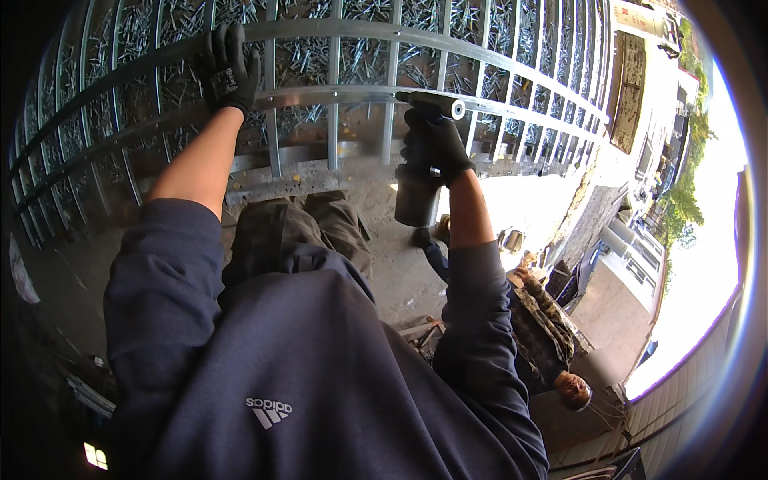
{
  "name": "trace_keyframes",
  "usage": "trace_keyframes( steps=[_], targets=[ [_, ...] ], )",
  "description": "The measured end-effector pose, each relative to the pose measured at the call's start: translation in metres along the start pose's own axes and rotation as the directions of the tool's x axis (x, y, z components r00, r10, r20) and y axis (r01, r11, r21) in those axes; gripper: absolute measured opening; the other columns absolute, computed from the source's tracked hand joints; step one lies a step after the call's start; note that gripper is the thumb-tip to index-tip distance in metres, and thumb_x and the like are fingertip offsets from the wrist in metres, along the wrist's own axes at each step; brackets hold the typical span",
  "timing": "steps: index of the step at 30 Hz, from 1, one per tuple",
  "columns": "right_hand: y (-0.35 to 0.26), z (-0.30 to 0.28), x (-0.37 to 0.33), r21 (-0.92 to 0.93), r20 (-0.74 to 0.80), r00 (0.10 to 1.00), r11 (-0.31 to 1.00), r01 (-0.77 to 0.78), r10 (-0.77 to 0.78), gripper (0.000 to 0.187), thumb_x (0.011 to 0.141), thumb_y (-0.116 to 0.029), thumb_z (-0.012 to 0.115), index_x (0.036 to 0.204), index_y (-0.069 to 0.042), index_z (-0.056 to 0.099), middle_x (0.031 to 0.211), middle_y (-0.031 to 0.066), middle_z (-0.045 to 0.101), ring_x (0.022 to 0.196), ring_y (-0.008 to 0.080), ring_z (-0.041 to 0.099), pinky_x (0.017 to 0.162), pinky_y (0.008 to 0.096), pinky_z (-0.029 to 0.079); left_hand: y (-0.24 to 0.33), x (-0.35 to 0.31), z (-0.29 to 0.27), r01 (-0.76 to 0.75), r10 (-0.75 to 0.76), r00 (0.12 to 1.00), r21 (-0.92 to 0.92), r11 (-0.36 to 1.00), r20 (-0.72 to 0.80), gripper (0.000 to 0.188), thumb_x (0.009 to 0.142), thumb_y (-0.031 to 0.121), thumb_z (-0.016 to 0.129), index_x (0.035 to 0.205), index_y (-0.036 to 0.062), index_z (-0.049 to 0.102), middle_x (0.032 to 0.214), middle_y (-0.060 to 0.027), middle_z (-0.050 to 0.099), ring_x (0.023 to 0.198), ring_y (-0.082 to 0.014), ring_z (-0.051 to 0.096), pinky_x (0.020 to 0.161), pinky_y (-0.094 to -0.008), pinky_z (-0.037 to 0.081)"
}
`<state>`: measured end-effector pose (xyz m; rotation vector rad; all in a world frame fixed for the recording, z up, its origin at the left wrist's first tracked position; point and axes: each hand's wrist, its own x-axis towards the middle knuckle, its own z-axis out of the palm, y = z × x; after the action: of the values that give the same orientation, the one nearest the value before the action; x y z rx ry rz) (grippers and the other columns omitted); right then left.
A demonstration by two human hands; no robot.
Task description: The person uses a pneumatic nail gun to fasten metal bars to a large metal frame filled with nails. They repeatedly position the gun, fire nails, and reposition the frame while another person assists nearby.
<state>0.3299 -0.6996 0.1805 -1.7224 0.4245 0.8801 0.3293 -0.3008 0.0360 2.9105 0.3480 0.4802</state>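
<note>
My left hand (229, 74), in a dark work glove, lies against a long rail of a metal picket panel (334, 94), its fingers stretched out. My gloved right hand (438, 144) is wrapped round a black air rivet gun (417, 198), with its wide cylinder hanging below the grip. The gun's nose touches or nearly touches the lower long rail near an upright strip; exact contact is too small to tell. Several small rivet heads dot the crossings of rails and uprights.
Thin metal pins (304, 60) lie scattered thickly beneath the panel. A bench edge (312, 178) runs along its near side. To the right, another person (544, 324) in a camouflage-patterned top stands some way off. Buildings and greenery (684, 204) show beyond.
</note>
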Motion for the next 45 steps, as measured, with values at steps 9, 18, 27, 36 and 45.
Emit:
trace_keyframes(
  steps=[9,18,27,36,45],
  targets=[
    [0.047,-0.012,0.037,-0.344,0.114,0.991,0.933,0.101,-0.065,0.043,0.078,-0.039,0.075,0.109,-0.01,0.068,0.106,0.0078,0.061,0.099,0.0257,0.059,0.076,0.0383,0.052,-0.003,-0.001,0.007,-0.005,0.004,1.0,-0.034,0.999,-0.026,0.063,0.096,0.051,0.056,0.151,0.0242,0.043,0.158,-0.0049,0.038,0.151,-0.0317,0.029,0.116,-0.0646,0.028],
    [0.039,-0.012,0.039,-0.361,0.099,0.99,0.931,-0.059,0.101,0.057,0.059,-0.045,0.083,0.1,-0.01,0.064,0.105,0.0056,0.066,0.121,0.0304,0.057,0.092,0.041,0.051,-0.002,0.0,0.005,-0.012,0.011,1.0,-0.044,0.999,-0.022,0.062,0.095,0.049,0.057,0.151,0.0254,0.044,0.157,-0.0046,0.038,0.15,-0.0317,0.03,0.114,-0.0653,0.029],
    [0.057,-0.017,0.046,-0.416,0.174,0.982,0.898,0.141,-0.073,0.065,0.065,-0.033,0.081,0.122,-0.011,0.059,0.1,0.0038,0.067,0.109,0.026,0.064,0.092,0.0409,0.05,-0.001,0.0,0.009,-0.015,0.013,0.999,-0.051,0.999,-0.051,0.064,0.095,0.049,0.058,0.152,0.0259,0.044,0.156,-0.0046,0.04,0.148,-0.0319,0.031,0.113,-0.0649,0.03],
    [0.011,0.007,0.019,-0.27,0.063,0.997,0.963,-0.016,0.034,0.025,0.096,-0.023,0.066,0.117,-0.012,0.06,0.081,0.0013,0.058,0.068,0.0156,0.06,0.061,0.0347,0.051,0.002,-0.003,0.007,-0.015,0.015,1.0,0.026,1.0,-0.015,0.064,0.096,0.049,0.059,0.153,0.0252,0.044,0.158,-0.006,0.04,0.149,-0.0354,0.031,0.118,-0.0604,0.026],
    [-0.011,0.004,-0.065,0.0,0.098,0.967,0.971,-0.238,0.237,0.026,0.1,-0.029,0.069,0.117,-0.01,0.066,0.079,0.0005,0.061,0.064,0.0142,0.061,0.057,0.0323,0.054,-0.001,0.0,0.006,-0.044,0.042,0.998,-0.051,0.998,-0.041,0.062,0.096,0.048,0.058,0.152,0.0246,0.045,0.159,-0.005,0.039,0.149,-0.0344,0.03,0.118,-0.061,0.026]
  ],
)
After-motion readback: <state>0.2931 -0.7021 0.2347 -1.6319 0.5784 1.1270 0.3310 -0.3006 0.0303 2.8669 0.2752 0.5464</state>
